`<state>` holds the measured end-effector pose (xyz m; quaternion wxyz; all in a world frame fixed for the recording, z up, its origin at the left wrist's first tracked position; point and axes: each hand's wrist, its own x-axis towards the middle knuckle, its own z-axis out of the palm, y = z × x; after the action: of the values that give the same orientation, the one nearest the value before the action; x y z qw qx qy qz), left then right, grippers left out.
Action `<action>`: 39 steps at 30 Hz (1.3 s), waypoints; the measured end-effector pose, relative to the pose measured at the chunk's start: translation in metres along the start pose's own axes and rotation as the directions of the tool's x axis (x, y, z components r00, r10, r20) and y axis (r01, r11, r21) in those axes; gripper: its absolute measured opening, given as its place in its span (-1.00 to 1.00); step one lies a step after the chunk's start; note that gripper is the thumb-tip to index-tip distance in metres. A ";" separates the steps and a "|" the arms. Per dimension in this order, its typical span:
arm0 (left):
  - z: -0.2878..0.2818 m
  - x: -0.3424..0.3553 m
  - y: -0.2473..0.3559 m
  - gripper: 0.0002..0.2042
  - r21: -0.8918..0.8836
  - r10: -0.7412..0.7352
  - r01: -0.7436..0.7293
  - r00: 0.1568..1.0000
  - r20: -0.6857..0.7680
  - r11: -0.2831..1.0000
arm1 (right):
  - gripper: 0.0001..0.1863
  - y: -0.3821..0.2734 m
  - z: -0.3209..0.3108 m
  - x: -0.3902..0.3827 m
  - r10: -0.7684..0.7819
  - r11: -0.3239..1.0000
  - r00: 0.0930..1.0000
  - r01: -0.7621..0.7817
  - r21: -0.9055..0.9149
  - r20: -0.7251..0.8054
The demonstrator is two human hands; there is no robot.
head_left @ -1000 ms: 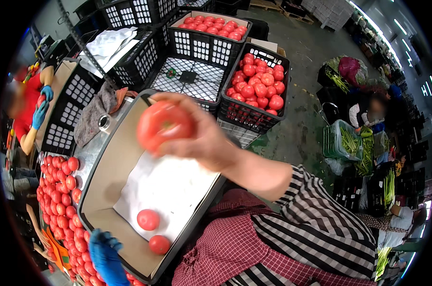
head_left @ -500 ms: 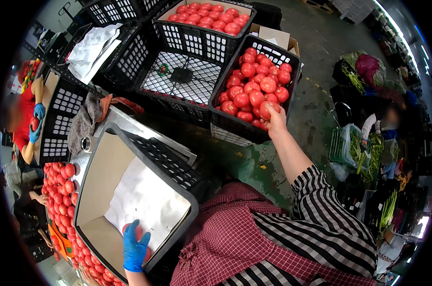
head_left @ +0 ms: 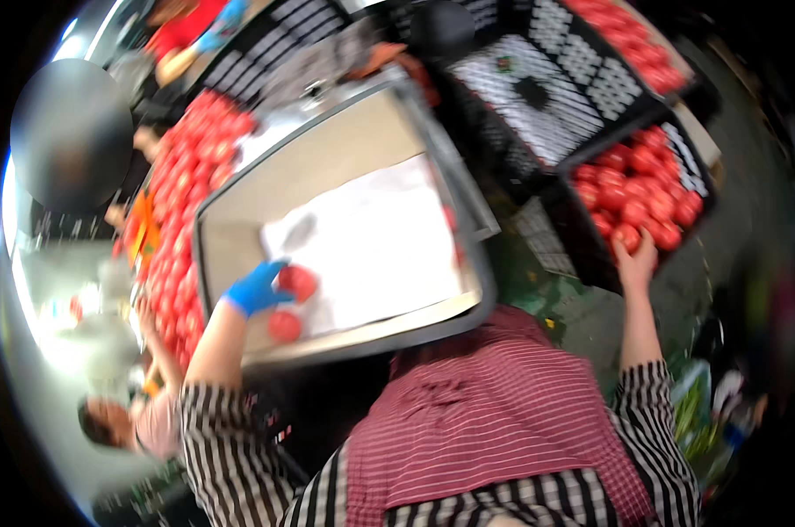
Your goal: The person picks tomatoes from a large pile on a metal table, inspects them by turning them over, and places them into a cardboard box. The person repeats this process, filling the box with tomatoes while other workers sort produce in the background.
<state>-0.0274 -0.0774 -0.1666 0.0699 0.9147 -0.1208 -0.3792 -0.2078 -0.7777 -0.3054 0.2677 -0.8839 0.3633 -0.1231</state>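
Observation:
My left hand (head_left: 257,288), in a blue glove, reaches into a tilted black crate (head_left: 481,303) lined with tan cardboard and white paper (head_left: 371,250). Its fingers and thumb close on a red tomato (head_left: 301,283). A second tomato (head_left: 284,327) lies just below, by the cardboard wall. Away to the right, my bare right hand (head_left: 637,260) grips a tomato (head_left: 625,236) at the near side of a black crate heaped with tomatoes (head_left: 643,198). Motion blurs the picture somewhat.
A long heap of tomatoes (head_left: 182,220) lies left of the lined crate. Behind are a grey cloth (head_left: 323,66), an empty black crate (head_left: 538,97) and another crate of tomatoes (head_left: 625,44). Other people work at the left, one in a pink top (head_left: 151,426).
My view has swung left, so the crates appear farther right and turned. Both hands stay at their crates, the left still at a tomato in the lined one, the right on a tomato.

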 end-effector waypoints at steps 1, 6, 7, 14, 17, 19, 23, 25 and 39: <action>-0.002 0.002 -0.007 -0.17 0.000 0.003 -0.003 1.000 0.022 1.000 | -0.28 0.020 0.011 -0.001 -0.064 0.998 0.998 0.063 -0.021 -0.013; -0.001 0.003 0.012 -0.14 0.001 -0.069 0.069 0.992 0.103 0.998 | -0.33 0.022 0.022 -0.008 -0.099 0.984 0.989 0.113 0.135 -0.109; 0.003 0.006 0.016 -0.16 0.029 -0.095 0.092 0.990 0.105 0.995 | -0.35 0.012 0.018 -0.006 -0.110 0.947 0.989 0.133 0.293 -0.094; 0.009 0.022 0.028 -0.18 0.247 -0.043 0.010 0.991 0.129 0.969 | -0.47 -0.187 -0.053 -0.028 -0.378 0.712 0.917 0.375 0.593 -0.127; -0.011 0.001 0.029 -0.21 -0.062 0.098 -0.101 0.994 -0.050 0.993 | -0.51 -0.294 -0.068 -0.065 -0.613 0.584 0.782 0.546 0.601 -0.115; -0.028 -0.020 0.030 -0.23 -0.376 0.181 -0.250 0.961 -0.211 0.892 | -0.55 -0.350 -0.060 -0.088 -0.669 0.527 0.743 0.492 0.692 -0.019; -0.043 -0.071 0.023 -0.33 -0.929 0.223 -0.316 0.936 -0.272 0.192 | -0.63 -0.457 -0.015 -0.138 -0.870 0.493 0.340 0.570 0.657 0.357; -0.038 -0.088 0.011 -0.36 -0.929 0.234 -0.300 0.908 -0.347 -0.215 | -0.59 -0.481 0.035 -0.167 -0.892 0.357 0.028 0.658 0.663 0.452; -0.042 -0.070 -0.017 -0.42 -0.549 0.144 -0.095 0.915 -0.376 -0.830 | -0.25 -0.484 0.219 -0.339 -0.654 -0.148 -0.626 0.657 0.740 0.425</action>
<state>-0.0422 -0.0399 -0.0931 0.9513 0.1710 0.1304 -0.2207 -0.0772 -0.1667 -0.2219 0.1987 -0.7179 -0.6434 0.1766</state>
